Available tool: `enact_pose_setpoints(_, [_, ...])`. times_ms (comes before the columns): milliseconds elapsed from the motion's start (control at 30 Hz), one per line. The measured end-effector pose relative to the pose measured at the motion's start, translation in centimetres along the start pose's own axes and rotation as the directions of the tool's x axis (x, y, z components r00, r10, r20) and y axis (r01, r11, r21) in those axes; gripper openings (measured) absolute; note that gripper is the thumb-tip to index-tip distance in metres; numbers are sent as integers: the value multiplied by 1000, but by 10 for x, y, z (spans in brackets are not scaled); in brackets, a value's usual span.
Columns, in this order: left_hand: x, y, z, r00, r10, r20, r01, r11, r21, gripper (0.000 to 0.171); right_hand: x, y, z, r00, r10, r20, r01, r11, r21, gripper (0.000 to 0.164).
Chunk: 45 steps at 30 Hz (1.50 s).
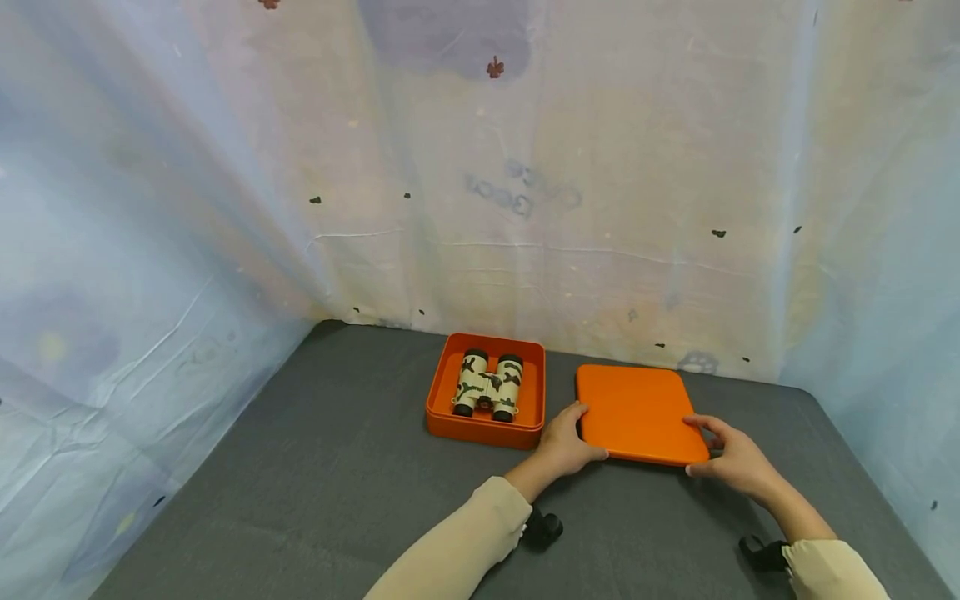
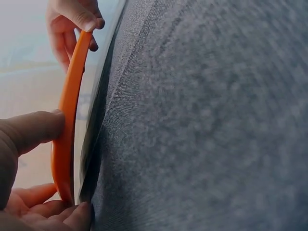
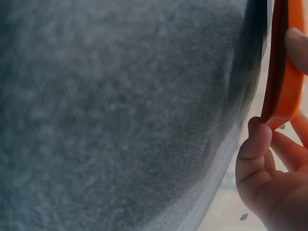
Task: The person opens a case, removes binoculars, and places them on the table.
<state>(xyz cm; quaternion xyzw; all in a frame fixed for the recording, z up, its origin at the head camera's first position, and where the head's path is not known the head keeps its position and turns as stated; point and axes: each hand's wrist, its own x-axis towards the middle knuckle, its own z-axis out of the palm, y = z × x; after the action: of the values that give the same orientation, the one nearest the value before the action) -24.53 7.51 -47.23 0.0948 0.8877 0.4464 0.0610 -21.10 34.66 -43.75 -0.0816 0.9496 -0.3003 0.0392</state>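
An orange square lid (image 1: 637,412) is held between both hands, its smooth outer face up. My left hand (image 1: 561,442) grips its left edge, the thumb at the near left corner. On the opposite edge, my right hand (image 1: 738,460) holds it with thumb and fingers around the near right corner. In the left wrist view the lid (image 2: 70,110) appears edge-on, with a gap between it and the table. To its left stands an open orange box (image 1: 487,432). Inside lie camouflage-patterned binoculars (image 1: 487,387), with the left hand close beside the box's right wall.
A dark grey cloth-covered table (image 1: 337,467) lies beneath everything. Pale patterned curtains (image 1: 600,167) hang behind its far edge and along both sides. The box stands near that far edge. Black straps (image 1: 542,529) sit at the wrists.
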Motion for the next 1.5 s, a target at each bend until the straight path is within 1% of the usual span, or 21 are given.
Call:
enact_pose_setpoints(200, [2,2,-1,1000,-12,0,12,1000,-7,77,5,2,0,1000,-15,5,15,1000,-27,81])
enact_pose_setpoints(333, [3,1,-1,1000,-15,-1,15,1000,-7,77,6,2,1,1000,-10,16,10,1000,-26,81])
enact_pose_setpoints(633, [4,-1,1,1000,-9,-2,9,1000,26,76,8,3,3,999,-10,47,11,1000,-12,81])
enact_pose_setpoints(933, [3,0,1,1000,-12,3,12,999,39,76,9,5,3,998,-15,56,15,1000,1,81])
enact_pose_setpoints(1100, [4,-2,2,1000,-8,8,8,998,60,76,10,6,4,998,-1,60,1,1000,7,81])
enact_pose_setpoints(1333, [5,-3,2,1000,-19,14,18,999,48,76,11,7,6,998,-3,66,2,1000,8,81])
enact_pose_setpoints(1500, [5,-3,2,1000,-19,8,18,999,51,75,12,8,8,997,20,74,-21,1000,20,77])
